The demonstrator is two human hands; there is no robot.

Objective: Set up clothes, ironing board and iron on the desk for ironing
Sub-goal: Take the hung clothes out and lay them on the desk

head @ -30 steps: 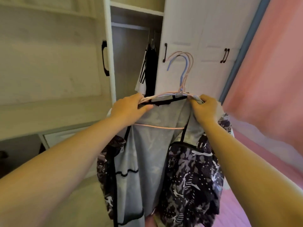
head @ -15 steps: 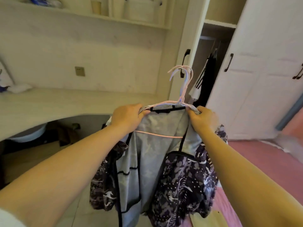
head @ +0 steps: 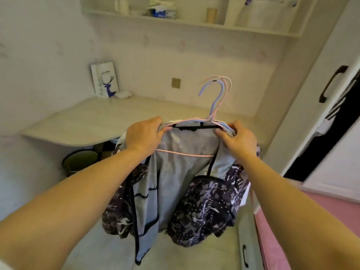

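Note:
I hold a bundle of clothes (head: 181, 172) on pink and blue wire hangers (head: 216, 100) out in front of me. The top garment is pale grey with black trim, and dark patterned cloth hangs on both sides. My left hand (head: 144, 136) grips the left shoulder of the hangers and cloth. My right hand (head: 238, 138) grips the right shoulder. The bundle hangs in the air in front of the pale desk (head: 93, 121). No iron or ironing board is in view.
A white paper bag with a deer print (head: 105, 80) stands at the desk's back left corner. A wall shelf (head: 187, 22) with small items runs above. A green basin (head: 79, 160) sits under the desk. The open wardrobe (head: 335, 106) is on the right, a pink bed (head: 303, 230) at lower right.
My view has swung left from the wardrobe to the desk, and the clothes have travelled with it. Both hands keep the same grip on the hangers.

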